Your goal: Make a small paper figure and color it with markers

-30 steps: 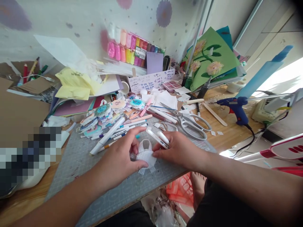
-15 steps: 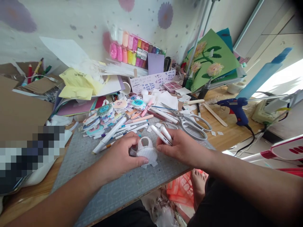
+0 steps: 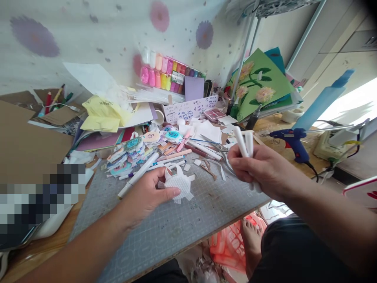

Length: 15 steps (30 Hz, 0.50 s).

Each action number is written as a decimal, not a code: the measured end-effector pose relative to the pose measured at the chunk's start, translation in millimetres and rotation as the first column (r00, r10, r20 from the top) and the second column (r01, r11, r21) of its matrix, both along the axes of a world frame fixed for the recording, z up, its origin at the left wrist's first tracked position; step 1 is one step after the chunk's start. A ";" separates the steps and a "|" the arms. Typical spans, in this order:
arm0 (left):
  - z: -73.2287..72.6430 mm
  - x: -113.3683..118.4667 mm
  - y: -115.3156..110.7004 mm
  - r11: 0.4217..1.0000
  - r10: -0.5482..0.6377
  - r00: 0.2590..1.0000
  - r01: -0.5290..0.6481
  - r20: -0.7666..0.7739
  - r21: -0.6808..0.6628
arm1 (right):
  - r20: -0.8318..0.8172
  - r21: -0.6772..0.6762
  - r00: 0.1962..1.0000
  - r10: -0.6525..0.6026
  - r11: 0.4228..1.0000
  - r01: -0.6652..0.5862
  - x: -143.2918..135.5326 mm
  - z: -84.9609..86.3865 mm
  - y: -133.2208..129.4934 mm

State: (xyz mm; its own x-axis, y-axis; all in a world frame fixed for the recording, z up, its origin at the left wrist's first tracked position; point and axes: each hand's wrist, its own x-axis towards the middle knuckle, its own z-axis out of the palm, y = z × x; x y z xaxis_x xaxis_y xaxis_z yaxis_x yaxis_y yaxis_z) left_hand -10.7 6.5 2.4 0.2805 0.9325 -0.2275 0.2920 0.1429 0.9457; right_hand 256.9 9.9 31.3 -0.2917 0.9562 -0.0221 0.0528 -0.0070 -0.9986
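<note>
My left hand [image 3: 145, 194] pinches a small white textured paper craft piece [image 3: 181, 186] between thumb and fingers. The piece has a loop at its top and little tabs sticking out around its edge. Over the mat's right side, my right hand [image 3: 262, 167] is closed around white marker pens [image 3: 242, 142], their ends standing up above the fist. Large grey-handled scissors [image 3: 228, 159] lie behind that hand and are partly hidden by it. Several loose pens, among them a thick white marker [image 3: 141, 173], lie beyond my left hand.
A grey cutting mat [image 3: 182, 232] covers the table front. Stacked decorated paper cutouts [image 3: 126, 155] and paper scraps crowd its far side. At right sit a blue glue gun [image 3: 294, 141] and a blue bottle [image 3: 324, 98]. A cardboard box [image 3: 32, 145] stands left.
My right hand has lifted away to the right with the white markers, which now point more upright. The paper piece has turned in my left hand, showing more of its tabs.
</note>
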 end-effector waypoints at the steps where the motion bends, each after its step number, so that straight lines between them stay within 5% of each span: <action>1: -0.5 -0.6 -0.1 1.000 0.014 1.000 -0.014 0.002 -0.002 | -0.014 0.002 1.000 -0.007 1.000 0.007 5.8 1.6 0.2; 10: -0.1 0.4 1.3 0.995 0.103 0.991 -0.101 0.089 -0.023 | -0.170 0.052 0.956 -0.238 0.967 0.250 46.3 25.4 -2.0; 15: 1.0 1.8 3.9 0.984 0.176 0.979 -0.177 0.100 0.002 | -0.375 0.151 0.837 -0.399 0.864 0.480 75.2 35.7 1.9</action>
State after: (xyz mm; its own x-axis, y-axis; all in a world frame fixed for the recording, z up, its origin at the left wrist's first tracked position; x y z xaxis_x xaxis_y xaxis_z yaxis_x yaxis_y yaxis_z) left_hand -8.9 10.3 3.4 0.1318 0.9716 -0.1965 0.1679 0.1735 0.9704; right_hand 332.0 11.8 67.0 0.2088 0.9497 0.2336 -0.2224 0.2787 -0.9343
